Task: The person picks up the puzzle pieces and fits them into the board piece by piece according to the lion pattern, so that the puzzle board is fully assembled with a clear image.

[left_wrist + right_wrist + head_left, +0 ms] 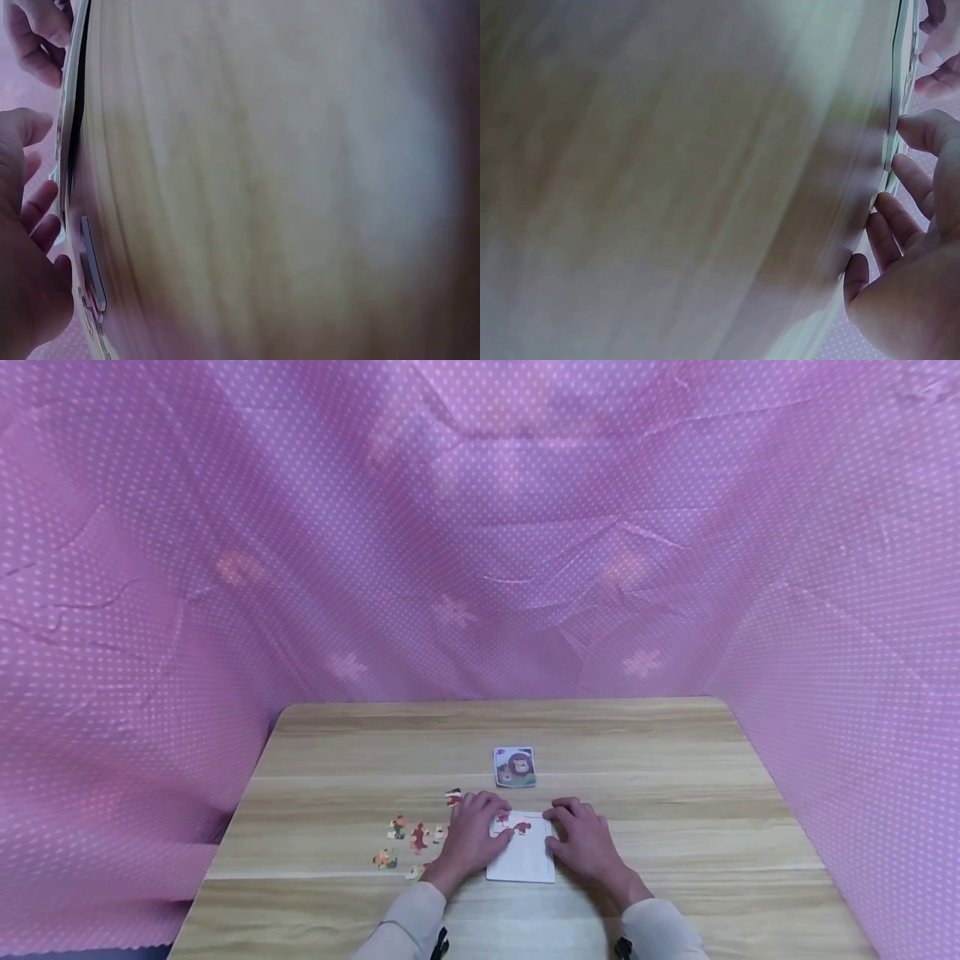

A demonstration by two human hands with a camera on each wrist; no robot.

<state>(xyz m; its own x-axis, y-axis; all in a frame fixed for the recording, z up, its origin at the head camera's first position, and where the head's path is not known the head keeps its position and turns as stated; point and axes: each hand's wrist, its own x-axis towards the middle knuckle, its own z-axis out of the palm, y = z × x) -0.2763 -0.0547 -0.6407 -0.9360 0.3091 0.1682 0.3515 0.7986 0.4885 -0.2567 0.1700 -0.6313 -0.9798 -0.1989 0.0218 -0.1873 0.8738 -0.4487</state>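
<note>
A white puzzle tray (521, 864) lies on the table with a red-and-white puzzle piece (522, 827) near its top. My left hand (474, 833) covers the tray's left edge, its thumb and forefinger around the upper left corner where pink-patterned pieces show. My right hand (585, 839) rests at the tray's right edge, fingers slightly bent and fingertips on the border. In the right wrist view, the right thumb and fingers (900, 221) touch the edge. The left wrist view shows the left hand (30, 225) with its fingers spread and loosely bent.
Several loose puzzle pieces (418, 837) lie left of my left hand, one small piece (453, 796) just beyond its fingers. A lion picture card (515, 767) lies behind the tray. Pink dotted cloth (480, 568) hangs around the wooden table (675, 777).
</note>
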